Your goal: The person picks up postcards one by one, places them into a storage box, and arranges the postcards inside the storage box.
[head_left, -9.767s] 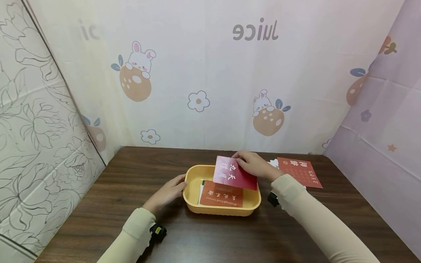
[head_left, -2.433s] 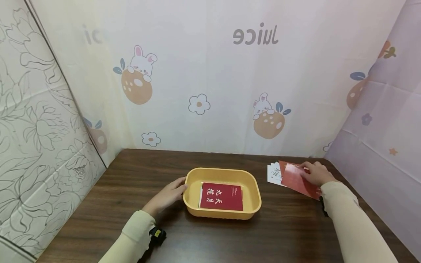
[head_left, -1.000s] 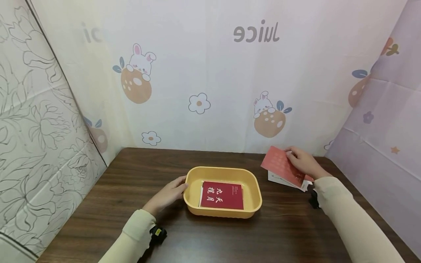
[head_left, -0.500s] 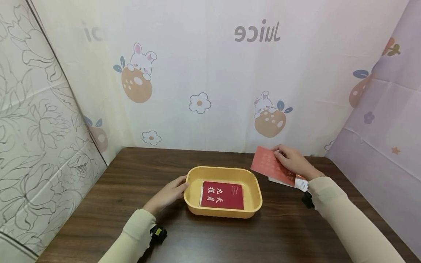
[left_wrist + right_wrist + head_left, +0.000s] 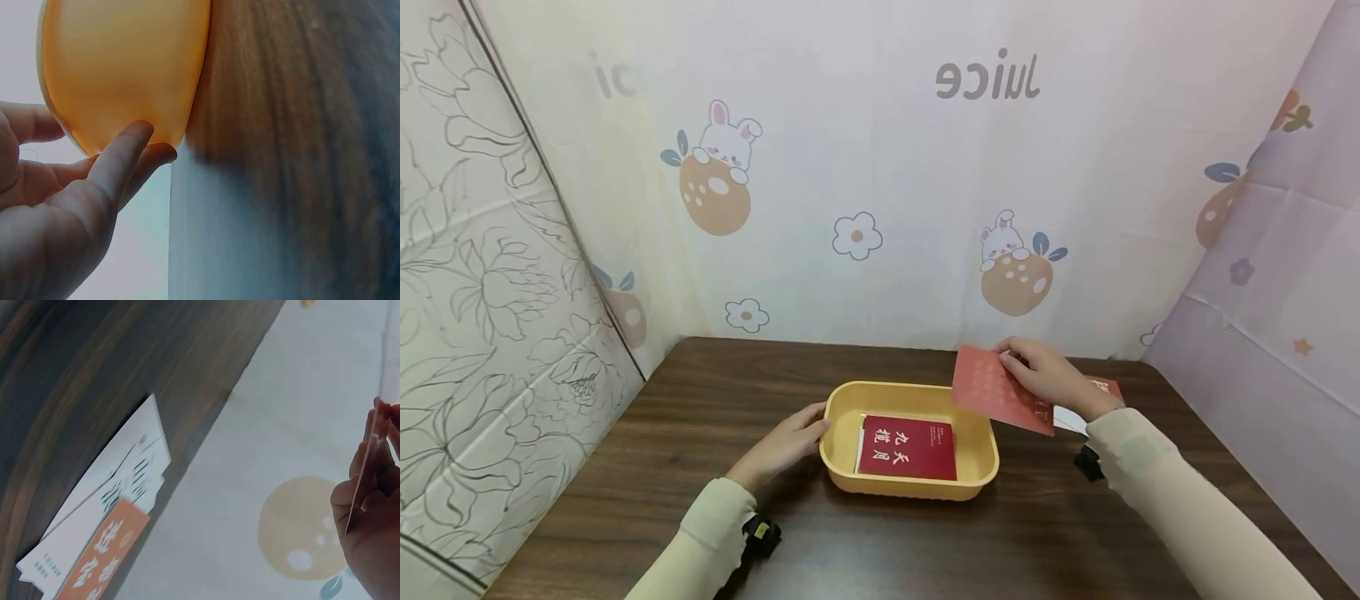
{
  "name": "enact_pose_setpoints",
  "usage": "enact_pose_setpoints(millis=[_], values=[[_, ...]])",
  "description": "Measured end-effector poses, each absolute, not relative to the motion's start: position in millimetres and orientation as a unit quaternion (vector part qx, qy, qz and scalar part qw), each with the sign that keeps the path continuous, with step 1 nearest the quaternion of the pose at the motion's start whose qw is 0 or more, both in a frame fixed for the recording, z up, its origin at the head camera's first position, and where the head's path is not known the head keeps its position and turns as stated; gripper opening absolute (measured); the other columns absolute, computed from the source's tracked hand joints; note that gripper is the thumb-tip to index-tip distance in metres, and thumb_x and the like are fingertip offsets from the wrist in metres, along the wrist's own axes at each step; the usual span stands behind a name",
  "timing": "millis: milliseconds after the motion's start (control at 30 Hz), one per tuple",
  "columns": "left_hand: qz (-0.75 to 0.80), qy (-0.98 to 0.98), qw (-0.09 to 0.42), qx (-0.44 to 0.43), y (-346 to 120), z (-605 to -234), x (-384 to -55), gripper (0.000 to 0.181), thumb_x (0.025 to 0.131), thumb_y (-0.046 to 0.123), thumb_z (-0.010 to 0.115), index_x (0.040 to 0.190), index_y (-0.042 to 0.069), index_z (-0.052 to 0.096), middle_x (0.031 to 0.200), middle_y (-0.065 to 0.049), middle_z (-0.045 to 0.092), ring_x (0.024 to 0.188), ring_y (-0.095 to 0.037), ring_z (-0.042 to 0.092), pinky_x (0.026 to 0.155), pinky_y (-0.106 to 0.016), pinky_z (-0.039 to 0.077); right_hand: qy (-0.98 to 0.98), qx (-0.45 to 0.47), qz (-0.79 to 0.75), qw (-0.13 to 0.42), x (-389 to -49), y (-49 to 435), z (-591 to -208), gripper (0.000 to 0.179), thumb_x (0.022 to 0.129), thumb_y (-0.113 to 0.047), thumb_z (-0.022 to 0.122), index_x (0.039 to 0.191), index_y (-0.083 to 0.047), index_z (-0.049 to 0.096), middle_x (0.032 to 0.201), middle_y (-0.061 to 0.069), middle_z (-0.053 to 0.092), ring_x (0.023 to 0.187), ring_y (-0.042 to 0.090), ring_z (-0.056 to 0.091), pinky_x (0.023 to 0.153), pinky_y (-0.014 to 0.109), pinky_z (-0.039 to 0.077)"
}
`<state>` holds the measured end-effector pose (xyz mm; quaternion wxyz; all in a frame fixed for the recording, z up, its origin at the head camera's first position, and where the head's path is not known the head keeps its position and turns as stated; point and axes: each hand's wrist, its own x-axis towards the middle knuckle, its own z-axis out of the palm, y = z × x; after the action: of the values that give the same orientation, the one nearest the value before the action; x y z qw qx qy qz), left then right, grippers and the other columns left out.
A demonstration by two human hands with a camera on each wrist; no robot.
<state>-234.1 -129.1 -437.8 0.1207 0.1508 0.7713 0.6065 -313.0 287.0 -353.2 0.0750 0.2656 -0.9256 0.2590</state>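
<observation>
In the head view a yellow plastic tray point(image 5: 906, 487) stands at mid table, a dark red card point(image 5: 910, 447) with white characters lying face up in it over other cards. My left hand point(image 5: 778, 447) holds the tray's left end; in the left wrist view its fingers point(image 5: 122, 153) press the outer wall and a digit passes behind the rim. My right hand point(image 5: 1037, 371) pinches a light red card point(image 5: 996, 392) by its far edge, between thumb and fingers. That card is raised and tilted, overlapping the tray's right rim.
Several white cards point(image 5: 103, 494) and an orange-red card point(image 5: 103, 553) lie fanned on the dark wooden table point(image 5: 737, 375), right of the tray. A printed curtain point(image 5: 880, 167) hangs along the table's back edge, with more sheeting at both sides.
The dark red card, earlier in my right hand, now lies in the tray. My right hand has since lifted the light red card off the right-hand pile and moved it left. The left hand stays put.
</observation>
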Motion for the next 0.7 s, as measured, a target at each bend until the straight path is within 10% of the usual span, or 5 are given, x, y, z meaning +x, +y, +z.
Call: enact_pose_setpoints(millis=[700], values=[[0.600, 0.778, 0.121, 0.143, -129.9, -437.9, -235.2, 0.049, 0.109, 0.020, 0.044, 0.153, 0.001, 0.035, 0.147, -0.022, 0.046, 0.124, -0.031, 0.056, 0.101, -0.044, 0.049, -0.902, 0.339, 0.267, -0.003, -301.5, 217.9, -343.2, 0.030, 0.098, -0.003, 0.049, 0.120, -0.011, 0.068, 0.108, -0.001, 0.067, 0.096, 0.018, 0.059, 0.089, 0.043, 0.051]])
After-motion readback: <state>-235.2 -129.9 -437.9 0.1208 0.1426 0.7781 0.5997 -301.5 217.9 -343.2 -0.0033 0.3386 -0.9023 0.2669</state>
